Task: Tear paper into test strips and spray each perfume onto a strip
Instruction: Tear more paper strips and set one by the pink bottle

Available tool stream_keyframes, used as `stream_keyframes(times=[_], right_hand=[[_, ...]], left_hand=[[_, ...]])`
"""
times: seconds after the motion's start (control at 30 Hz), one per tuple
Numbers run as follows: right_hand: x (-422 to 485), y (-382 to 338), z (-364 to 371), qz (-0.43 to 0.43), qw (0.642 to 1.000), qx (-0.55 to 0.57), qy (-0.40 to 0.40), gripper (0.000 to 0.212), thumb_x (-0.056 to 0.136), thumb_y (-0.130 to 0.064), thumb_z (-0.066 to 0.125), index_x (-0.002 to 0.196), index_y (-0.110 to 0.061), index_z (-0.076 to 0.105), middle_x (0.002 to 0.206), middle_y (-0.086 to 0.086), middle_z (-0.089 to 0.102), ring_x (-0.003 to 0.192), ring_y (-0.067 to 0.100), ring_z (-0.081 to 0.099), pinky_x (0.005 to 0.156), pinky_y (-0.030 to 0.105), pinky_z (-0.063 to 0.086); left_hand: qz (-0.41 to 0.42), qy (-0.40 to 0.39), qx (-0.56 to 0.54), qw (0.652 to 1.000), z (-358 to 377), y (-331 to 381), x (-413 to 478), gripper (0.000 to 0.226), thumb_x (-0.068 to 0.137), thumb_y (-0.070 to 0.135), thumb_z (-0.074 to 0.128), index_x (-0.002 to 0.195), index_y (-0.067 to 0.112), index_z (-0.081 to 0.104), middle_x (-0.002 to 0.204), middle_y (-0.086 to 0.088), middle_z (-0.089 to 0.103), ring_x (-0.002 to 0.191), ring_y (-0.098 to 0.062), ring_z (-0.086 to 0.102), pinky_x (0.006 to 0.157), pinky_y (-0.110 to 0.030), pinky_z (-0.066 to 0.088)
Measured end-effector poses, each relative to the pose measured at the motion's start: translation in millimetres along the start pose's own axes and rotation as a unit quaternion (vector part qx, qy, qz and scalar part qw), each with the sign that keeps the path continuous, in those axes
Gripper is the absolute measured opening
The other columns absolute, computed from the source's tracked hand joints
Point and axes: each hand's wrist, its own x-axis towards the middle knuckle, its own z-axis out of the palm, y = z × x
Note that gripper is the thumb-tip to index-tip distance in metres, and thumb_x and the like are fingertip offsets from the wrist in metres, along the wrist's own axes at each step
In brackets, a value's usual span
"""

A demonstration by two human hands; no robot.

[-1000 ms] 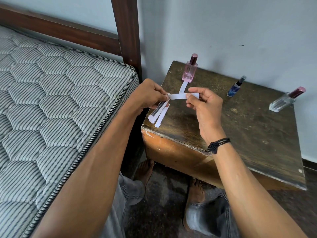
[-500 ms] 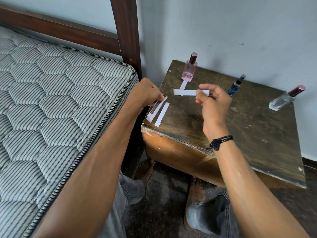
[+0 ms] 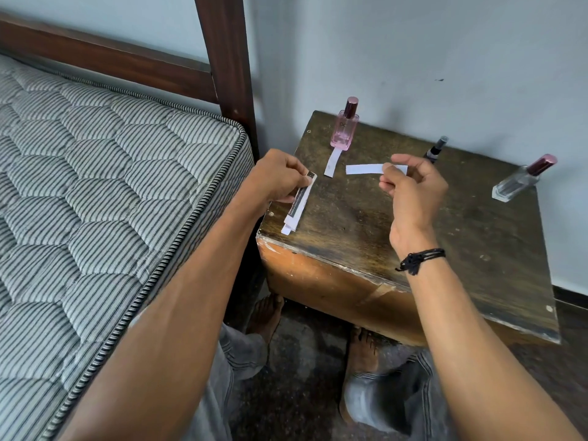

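Nearest, my bare feet sit under the front edge of the bench (image 3: 350, 224), with the mattress (image 3: 95, 186) to my left.

My left hand (image 3: 280, 179) is at the bench's near-left corner. Its thumb and fingers pinch the remaining paper (image 3: 298, 206), a narrow folded stack whose long axis runs from the hand down toward me. The stack has a dark printed band, too small to read.

My right hand (image 3: 410, 186), with a black cord bracelet (image 3: 420, 259) at the wrist, pinches a torn strip (image 3: 362, 169) by its right end. The strip lies crosswise above the bench, its free end pointing left.

Beyond, a second strip (image 3: 332, 162) lies on the bench with one end touching the base of the pink perfume bottle (image 3: 345, 128). The bottle's front mark is illegible.

The small dark bottle (image 3: 436, 151) stands just behind my right hand, and the clear bottle (image 3: 518, 183) is farther right. Neither has a strip yet. I judge that the held strip goes next to the dark bottle, which is closest to my right hand.
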Motion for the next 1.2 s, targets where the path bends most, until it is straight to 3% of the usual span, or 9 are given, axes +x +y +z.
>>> stream_keyframes(times=[0.1, 0.3, 0.4, 0.5, 0.6, 0.73, 0.87, 0.97, 1.2], right_hand=[[2, 0, -9, -0.007, 1.0, -0.021, 0.001, 0.016, 0.089, 0.001, 0.075, 0.09, -0.015, 0.074, 0.081, -0.002, 0.07, 0.071, 0.011, 0.069, 0.07, 0.02, 0.057], [11, 0, -37, -0.003, 0.996, -0.094, 0.013, 0.017, 0.085, -0.001, 0.078, 0.085, -0.018, 0.075, 0.086, 0.007, 0.074, 0.065, 0.007, 0.067, 0.062, 0.017, 0.053], [11, 2, -50, 0.0, 0.986, -0.166, 0.007, 0.016, 0.082, -0.007, 0.082, 0.081, -0.021, 0.075, 0.081, 0.006, 0.074, 0.06, 0.004, 0.063, 0.058, 0.019, 0.05], [8, 4, -59, 0.0, 0.967, -0.254, -0.012, 0.015, 0.079, -0.017, 0.086, 0.076, -0.026, 0.075, 0.081, 0.001, 0.075, 0.073, 0.013, 0.069, 0.068, 0.032, 0.057], [3, 3, -64, -0.001, 0.944, -0.329, -0.038, 0.013, 0.078, -0.023, 0.086, 0.074, -0.026, 0.074, 0.074, -0.011, 0.073, 0.076, 0.009, 0.07, 0.08, 0.038, 0.059], [-1, 1, -67, -0.016, 0.92, -0.386, -0.066, 0.013, 0.081, -0.025, 0.084, 0.077, -0.025, 0.072, 0.069, -0.012, 0.072, 0.075, 0.005, 0.069, 0.088, 0.042, 0.057], [-3, 1, -71, -0.029, 0.903, -0.418, -0.094, 0.012, 0.083, -0.028, 0.083, 0.08, -0.025, 0.072, 0.072, -0.013, 0.072, 0.074, 0.002, 0.066, 0.085, 0.038, 0.057], [-3, 2, -72, -0.038, 0.895, -0.433, -0.097, 0.015, 0.086, -0.036, 0.08, 0.08, -0.024, 0.073, 0.075, -0.013, 0.071, 0.077, 0.009, 0.068, 0.084, 0.037, 0.055], [-4, 0, -81, -0.061, 0.874, -0.471, -0.106, 0.034, 0.095, -0.044, 0.067, 0.072, -0.019, 0.075, 0.069, -0.004, 0.07, 0.069, 0.019, 0.067, 0.067, 0.029, 0.044]], left_hand=[[0.012, 0.015, 0.033, 0.999, 2, -1, 2, 0.013, 0.088, 0.013, 0.073, 0.078, 0.02, 0.07, 0.093, -0.002, 0.072, 0.088, -0.016, 0.07, 0.059, -0.025, 0.058], [0.001, 0.01, 0.115, 0.993, 7, -2, 5, 0.019, 0.084, 0.009, 0.077, 0.071, 0.021, 0.068, 0.092, -0.009, 0.073, 0.088, -0.029, 0.073, 0.085, -0.047, 0.061], [-0.005, 0.014, 0.166, 0.986, 8, 0, 5, 0.018, 0.081, 0.009, 0.079, 0.072, 0.02, 0.067, 0.097, -0.011, 0.073, 0.092, -0.03, 0.072, 0.088, -0.046, 0.059], [-0.02, 0.012, 0.174, 0.984, 7, 1, 5, 0.017, 0.079, 0.006, 0.081, 0.073, 0.016, 0.068, 0.097, -0.014, 0.074, 0.092, -0.032, 0.073, 0.089, -0.045, 0.059], [-0.019, 0.015, 0.186, 0.982, 5, 3, 5, 0.011, 0.078, 0.006, 0.082, 0.079, 0.01, 0.071, 0.093, -0.014, 0.074, 0.089, -0.031, 0.074, 0.09, -0.045, 0.059], [-0.002, 0.043, 0.21, 0.977, 5, 9, 2, 0.011, 0.079, 0.015, 0.082, 0.082, 0.016, 0.071, 0.087, -0.007, 0.074, 0.082, -0.026, 0.074, 0.088, -0.043, 0.06], [0.085, 0.07, 0.23, 0.967, 20, 23, -3, 0.012, 0.079, 0.019, 0.078, 0.083, 0.027, 0.071, 0.086, 0.004, 0.07, 0.09, -0.021, 0.069, 0.087, -0.037, 0.057], [0.147, 0.017, 0.238, 0.96, 43, 33, -8, 0.012, 0.081, 0.02, 0.075, 0.086, 0.03, 0.072, 0.086, 0.009, 0.071, 0.085, -0.014, 0.067, 0.087, -0.033, 0.055], [0.174, -0.052, 0.293, 0.939, 82, 31, -8, 0.01, 0.082, 0.025, 0.078, 0.088, 0.03, 0.072, 0.078, 0.017, 0.065, 0.084, -0.011, 0.066, 0.085, -0.034, 0.055]])
